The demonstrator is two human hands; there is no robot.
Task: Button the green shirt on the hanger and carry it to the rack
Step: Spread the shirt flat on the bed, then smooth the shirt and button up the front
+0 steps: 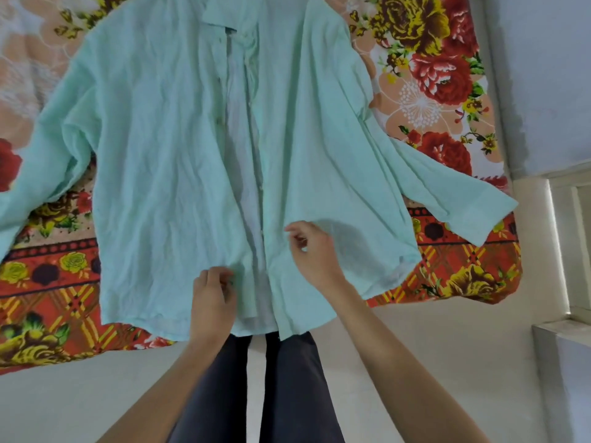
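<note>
The open front of the green shirt [153, 155] ran near-to-far between the grips: left grip [214, 292] pinching its edge, right grip [315, 251] hovering released.

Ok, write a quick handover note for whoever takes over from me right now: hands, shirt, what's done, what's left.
Left hand: pinches the edge of one front panel of the green shirt near the hem.
Right hand: fingers curled over the other panel; whether it grips cloth is unclear.
Shirt: spread front up on the floral bedsheet, open down the middle, hem toward the person. No hanger or rack shows.
Done: shirt laid out.
Left: button it up, then carry it to the rack.
</note>
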